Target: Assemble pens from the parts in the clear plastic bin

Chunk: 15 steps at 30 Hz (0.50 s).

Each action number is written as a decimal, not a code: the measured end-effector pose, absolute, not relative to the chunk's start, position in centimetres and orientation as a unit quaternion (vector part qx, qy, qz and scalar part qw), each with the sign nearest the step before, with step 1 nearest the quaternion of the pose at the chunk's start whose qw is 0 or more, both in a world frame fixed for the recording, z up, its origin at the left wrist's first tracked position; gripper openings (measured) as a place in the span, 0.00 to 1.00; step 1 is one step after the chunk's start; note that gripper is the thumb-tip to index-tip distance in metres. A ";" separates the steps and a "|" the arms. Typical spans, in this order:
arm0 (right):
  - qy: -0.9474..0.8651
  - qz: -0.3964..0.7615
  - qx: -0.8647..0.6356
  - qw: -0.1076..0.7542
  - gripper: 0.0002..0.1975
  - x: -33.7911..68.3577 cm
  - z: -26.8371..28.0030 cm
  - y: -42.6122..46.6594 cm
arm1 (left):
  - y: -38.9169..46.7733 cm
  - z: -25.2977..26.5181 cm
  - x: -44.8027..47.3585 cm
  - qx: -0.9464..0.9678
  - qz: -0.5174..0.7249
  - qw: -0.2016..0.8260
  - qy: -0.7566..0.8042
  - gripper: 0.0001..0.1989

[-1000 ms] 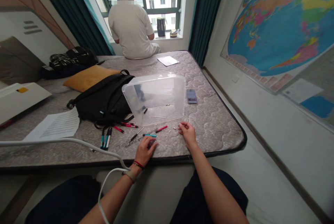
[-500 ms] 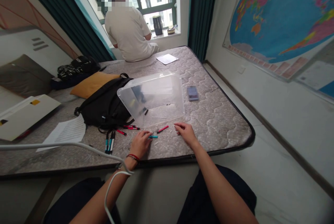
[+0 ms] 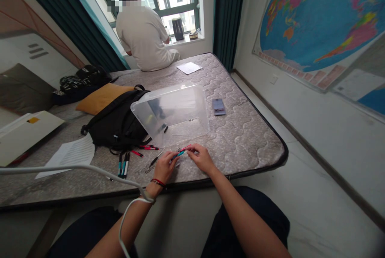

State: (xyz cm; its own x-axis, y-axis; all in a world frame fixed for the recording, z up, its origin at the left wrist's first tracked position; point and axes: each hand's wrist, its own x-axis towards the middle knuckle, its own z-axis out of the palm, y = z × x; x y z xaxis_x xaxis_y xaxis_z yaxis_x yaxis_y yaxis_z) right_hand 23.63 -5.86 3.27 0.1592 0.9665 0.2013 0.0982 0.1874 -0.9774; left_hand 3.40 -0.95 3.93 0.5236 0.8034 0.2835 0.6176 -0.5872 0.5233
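Observation:
Over the front part of the mattress, my left hand (image 3: 165, 168) is closed on a teal pen (image 3: 181, 154), held by its left part. My right hand (image 3: 201, 158) has thumb and fingers pinched together at the pen's right end; whatever lies between those fingertips is too small to make out. Just behind the teal pen shows part of a red pen (image 3: 187, 147). A black pen (image 3: 155, 159) lies left of my left hand. Farther left are several red and black pens (image 3: 147, 147) and a group of teal, black and white pens (image 3: 123, 165).
A clear plastic box (image 3: 171, 109) lies on its side, with small parts in it. Around it are a black backpack (image 3: 117, 121), paper sheets (image 3: 70, 154) and a blurred blue-grey object (image 3: 218, 107). A white cable (image 3: 90, 166) crosses before me. A person (image 3: 142, 37) sits by the window.
My right hand has moved left to the teal pen. My left hand has lifted the pen and tilted it. The black pen beside my left hand now shows more clearly.

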 end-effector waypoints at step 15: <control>-0.584 0.266 -0.550 0.534 0.15 24.5 4.1 -6.3 | -2.2 4.1 3.3 0.784 0.301 0.290 0.458 0.13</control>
State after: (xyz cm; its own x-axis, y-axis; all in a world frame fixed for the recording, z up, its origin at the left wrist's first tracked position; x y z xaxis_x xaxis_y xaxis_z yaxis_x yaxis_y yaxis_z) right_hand 24.48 -6.27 4.15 0.1759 0.9267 0.3319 0.3588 0.2536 -0.8983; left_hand 3.27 -2.20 4.07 0.3995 0.8933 0.2060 0.5438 -0.4118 0.7312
